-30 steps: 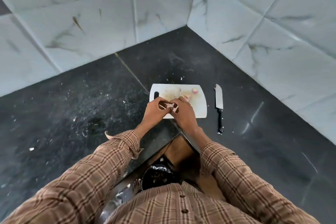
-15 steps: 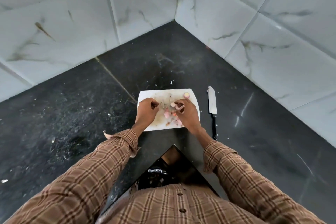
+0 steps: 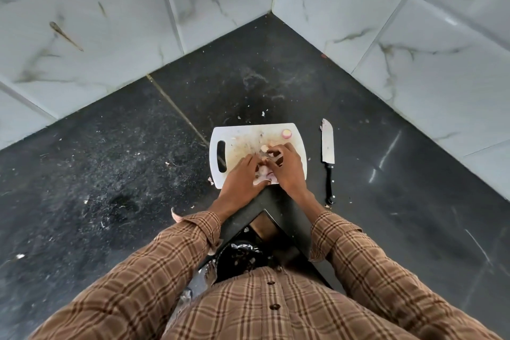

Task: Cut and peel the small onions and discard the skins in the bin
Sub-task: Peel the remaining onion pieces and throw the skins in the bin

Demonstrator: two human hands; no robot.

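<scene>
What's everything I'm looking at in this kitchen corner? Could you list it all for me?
Cutting board: one, white, on the dark counter near its front edge.
Onion pieces and skins: a small heap, pinkish, on the board between the hands.
Onion slice: one, pink and yellowish, far right corner of the board.
Knife: one, black handle, on the counter right of the board.
Bin: one, black liner, below the counter edge.
Wall tiles: white, veined, behind the counter.
Left hand: on the heap.
Right hand: fingers curled on the pieces.
</scene>
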